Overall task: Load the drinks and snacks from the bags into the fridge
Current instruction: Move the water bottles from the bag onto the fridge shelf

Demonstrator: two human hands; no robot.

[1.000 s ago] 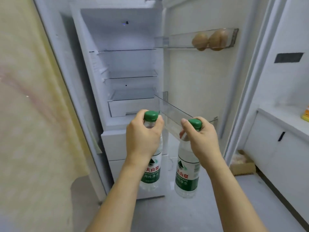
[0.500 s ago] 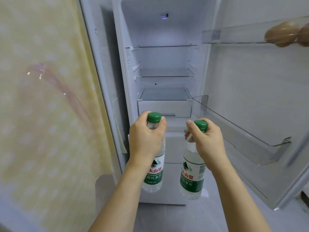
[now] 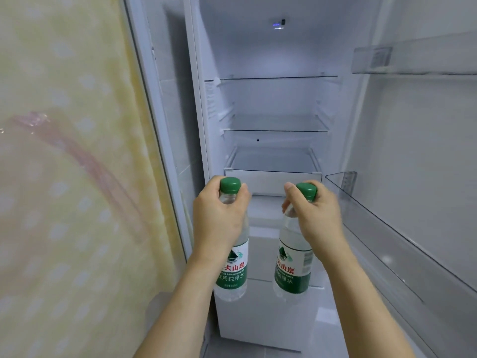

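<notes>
While the left hand (image 3: 219, 218) grips one water bottle (image 3: 232, 267) at 7 o'clock, hiding its neck, the right hand (image 3: 315, 215) grips another bottle (image 3: 293, 270) at 5 o'clock; beyond, at 12 o'clock, the open fridge (image 3: 273, 125) shows bare shelves, its door bin (image 3: 387, 228) cut off at 3 o'clock.

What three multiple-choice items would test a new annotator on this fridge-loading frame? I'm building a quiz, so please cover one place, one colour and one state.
1. Where is the lower door bin?
A. left of both hands
B. right of the right hand
C. above the top glass shelf

2. What colour are the bottle caps?
A. green
B. red
C. white

3. What state is the fridge in?
A. shut
B. open, shelves packed
C. open, shelves bare

Answers:
1 B: the bin hangs on the open door beside the right hand.
2 A: the left bottle and right bottle both show green caps.
3 C: the glass shelves hold nothing, and the left hand holds its bottle outside.
</notes>
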